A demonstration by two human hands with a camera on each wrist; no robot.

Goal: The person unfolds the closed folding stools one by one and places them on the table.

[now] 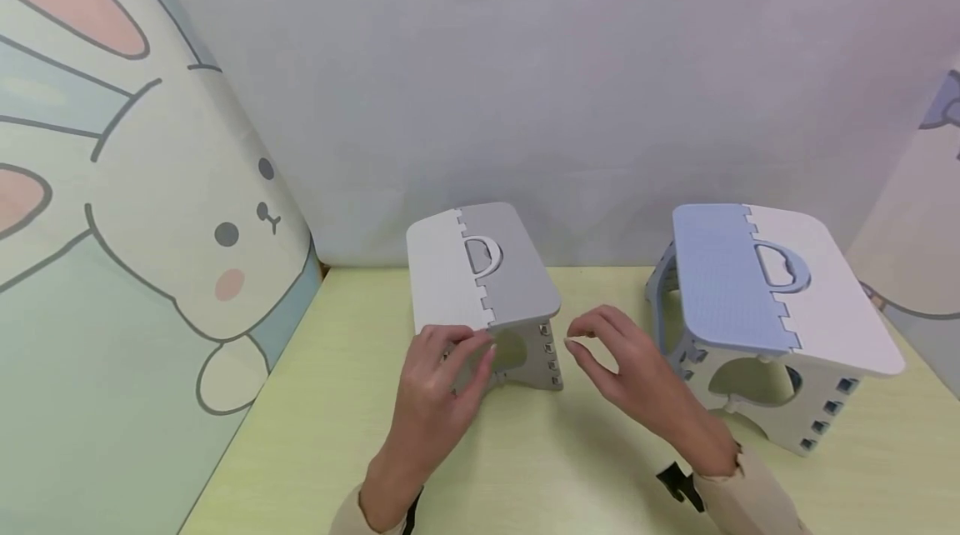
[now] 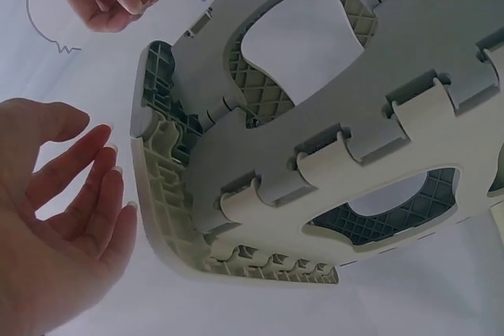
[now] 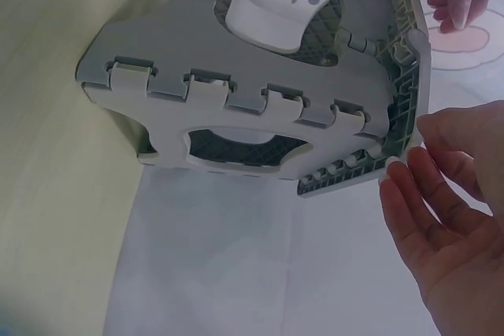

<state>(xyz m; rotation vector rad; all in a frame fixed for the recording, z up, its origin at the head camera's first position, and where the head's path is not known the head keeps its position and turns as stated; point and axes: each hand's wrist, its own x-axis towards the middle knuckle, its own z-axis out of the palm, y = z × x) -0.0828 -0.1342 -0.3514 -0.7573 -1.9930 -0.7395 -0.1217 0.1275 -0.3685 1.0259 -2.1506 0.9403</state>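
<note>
A white-and-grey folding step stool [image 1: 517, 260] stands unfolded on the table, its ribbed underside and hinged leg panels [image 2: 268, 171] showing in the left wrist view. My left hand [image 1: 431, 393] hovers by the stool's near left corner, fingers loosely bent and holding nothing; the left wrist view has it apart from the seat edge. Off the near right corner is my right hand [image 1: 637, 368], thumb and fingers curved with nothing between them. In the right wrist view, the right hand's fingertips [image 3: 402, 175] overlap the seat edge; whether they touch it I cannot tell.
A larger blue-and-white folding stool [image 1: 720, 277] stands unfolded to the right, close to my right hand. The pale yellow-green table [image 1: 360, 335] meets a plain grey backdrop [image 1: 525, 102]. A panel with a cartoon rabbit [image 1: 172, 185] borders the left side.
</note>
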